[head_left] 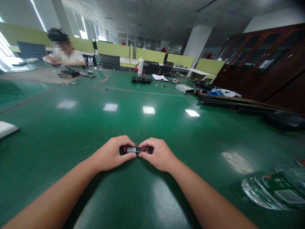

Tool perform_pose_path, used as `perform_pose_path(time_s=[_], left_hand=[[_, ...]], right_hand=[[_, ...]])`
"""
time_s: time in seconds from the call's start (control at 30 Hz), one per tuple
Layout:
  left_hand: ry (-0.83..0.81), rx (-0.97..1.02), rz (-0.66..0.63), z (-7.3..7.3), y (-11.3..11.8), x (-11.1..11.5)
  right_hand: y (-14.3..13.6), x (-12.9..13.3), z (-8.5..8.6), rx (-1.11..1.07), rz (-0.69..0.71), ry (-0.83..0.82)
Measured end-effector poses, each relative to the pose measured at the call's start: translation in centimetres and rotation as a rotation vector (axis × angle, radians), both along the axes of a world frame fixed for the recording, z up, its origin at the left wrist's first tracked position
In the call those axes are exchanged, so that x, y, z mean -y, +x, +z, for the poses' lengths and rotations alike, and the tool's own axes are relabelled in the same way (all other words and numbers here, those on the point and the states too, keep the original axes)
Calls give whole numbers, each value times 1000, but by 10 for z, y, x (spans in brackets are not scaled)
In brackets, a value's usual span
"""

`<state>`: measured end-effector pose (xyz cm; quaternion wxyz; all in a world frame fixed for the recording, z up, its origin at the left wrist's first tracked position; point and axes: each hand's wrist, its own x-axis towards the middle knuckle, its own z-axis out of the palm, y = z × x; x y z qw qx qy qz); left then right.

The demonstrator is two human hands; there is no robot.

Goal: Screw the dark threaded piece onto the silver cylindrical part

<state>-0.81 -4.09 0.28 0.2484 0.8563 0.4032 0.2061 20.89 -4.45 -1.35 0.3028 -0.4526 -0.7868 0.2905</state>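
Close to the near side of the green table, my left hand [116,153] and my right hand [158,154] meet with fingertips almost touching. Between them lies a small, slim cylinder [131,150], silver-grey in the middle and black toward its ends, with a thin metal part at the right. Its exact kind I cannot make out. The fingers and thumb of my left hand close round its thicker body. My right hand pinches it near the narrower end. Both hands rest at table height, and fingers cover part of the cylinder.
A clear plastic bottle [274,190] lies at the lower right. A white object [7,128] pokes in at the left edge. Farther back are a black case [141,80], a white tumbler [140,66], a cord [102,83] and long dark strips [221,103]. A person sits across the table, back left.
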Motion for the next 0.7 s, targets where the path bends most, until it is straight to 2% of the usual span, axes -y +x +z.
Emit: perform_pose_path(time_s=[0.37, 0.7], left_hand=[[-6, -36, -5, 0, 0, 0], [6, -53, -8, -2, -1, 0]], right_hand=[[-1, 2, 2, 87, 68, 69], [0, 2, 0, 127, 71, 75]])
